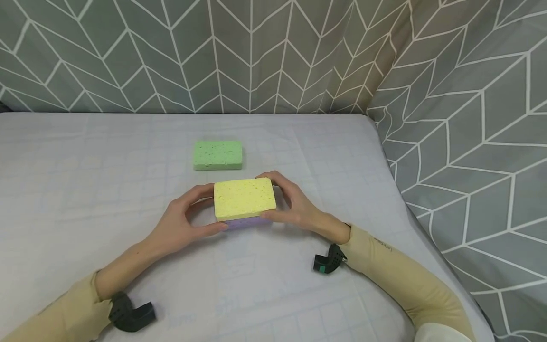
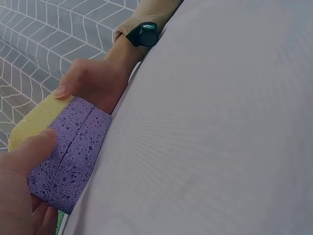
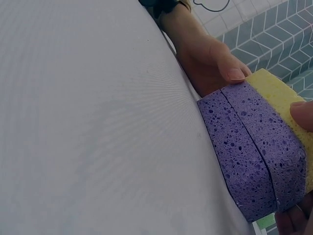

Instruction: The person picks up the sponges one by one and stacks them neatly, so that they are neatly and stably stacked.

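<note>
A yellow sponge (image 1: pixel 244 198) lies flat on top of two stacked purple sponges. Both wrist views show the seam between the upper purple sponge (image 3: pixel 266 132) and the lower purple sponge (image 3: pixel 234 152), which sits on the cloth. At the stack's left end, my left hand (image 1: pixel 181 223) has its thumb on the upper purple sponge's front corner, fingers behind. From the right, my right hand (image 1: pixel 299 206) grips the yellow sponge, thumb on its front corner and fingers at the back edge. The fingertips behind the stack are partly hidden.
A green sponge (image 1: pixel 218 155) lies on the white-covered table (image 1: pixel 85 190) just behind the stack. Patterned grey curtains (image 1: pixel 265 52) border the table at the back and right. Each wrist wears a black camera (image 1: pixel 329 260).
</note>
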### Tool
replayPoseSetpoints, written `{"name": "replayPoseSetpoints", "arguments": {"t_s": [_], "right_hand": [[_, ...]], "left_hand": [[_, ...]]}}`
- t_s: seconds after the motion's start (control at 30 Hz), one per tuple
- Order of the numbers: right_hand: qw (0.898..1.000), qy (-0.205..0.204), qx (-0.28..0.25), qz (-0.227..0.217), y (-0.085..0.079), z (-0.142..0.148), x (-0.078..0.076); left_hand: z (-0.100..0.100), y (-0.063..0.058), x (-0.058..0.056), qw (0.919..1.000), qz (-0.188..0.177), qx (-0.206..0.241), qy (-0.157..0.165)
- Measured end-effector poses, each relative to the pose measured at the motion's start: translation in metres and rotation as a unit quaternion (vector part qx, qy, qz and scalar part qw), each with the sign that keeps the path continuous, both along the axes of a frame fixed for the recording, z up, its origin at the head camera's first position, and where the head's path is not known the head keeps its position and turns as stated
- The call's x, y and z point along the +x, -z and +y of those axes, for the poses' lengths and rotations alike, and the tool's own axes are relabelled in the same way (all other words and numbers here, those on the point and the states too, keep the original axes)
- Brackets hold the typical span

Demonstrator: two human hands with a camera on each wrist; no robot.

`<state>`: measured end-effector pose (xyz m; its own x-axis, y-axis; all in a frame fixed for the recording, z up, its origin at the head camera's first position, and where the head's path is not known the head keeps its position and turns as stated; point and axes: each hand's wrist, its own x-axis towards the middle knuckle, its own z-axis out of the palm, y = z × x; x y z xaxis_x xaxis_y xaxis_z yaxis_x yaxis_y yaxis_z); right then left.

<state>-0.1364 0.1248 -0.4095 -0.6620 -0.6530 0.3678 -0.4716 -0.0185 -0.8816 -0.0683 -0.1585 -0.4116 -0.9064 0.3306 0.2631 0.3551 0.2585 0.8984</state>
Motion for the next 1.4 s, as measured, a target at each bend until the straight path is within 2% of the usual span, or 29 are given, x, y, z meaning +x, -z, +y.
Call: {"name": "replayPoseSetpoints", "arguments": {"t_s": [0.27, 0.83, 0.97, 1.13, 1.27, 1.4], "right_hand": [[1.0, -0.005, 0.007, 0.0, -0.001, -0.002, 0.0], [1.0, -0.002, 0.009, -0.005, 0.0, -0.002, 0.0], [1.0, -0.001, 0.009, -0.008, 0.0, -0.002, 0.0], [1.0, 0.001, 0.01, -0.014, 0.0, -0.001, 0.001], [1.0, 0.0, 0.01, -0.015, 0.0, -0.001, 0.0], [1.0, -0.001, 0.009, -0.016, 0.0, -0.002, 0.0]], "left_hand": [[-0.001, 0.0, 0.001, 0.9998, -0.011, -0.011, -0.009], [-0.002, -0.002, 0.0, 0.9996, -0.023, -0.017, -0.004], [-0.004, -0.004, -0.001, 0.9994, -0.031, 0.005, 0.012], [-0.007, -0.006, -0.004, 0.9984, -0.018, 0.042, 0.032], [-0.01, -0.008, -0.008, 0.9987, -0.011, 0.047, 0.016], [-0.015, -0.011, -0.015, 0.9983, -0.004, 0.054, -0.02]]}}
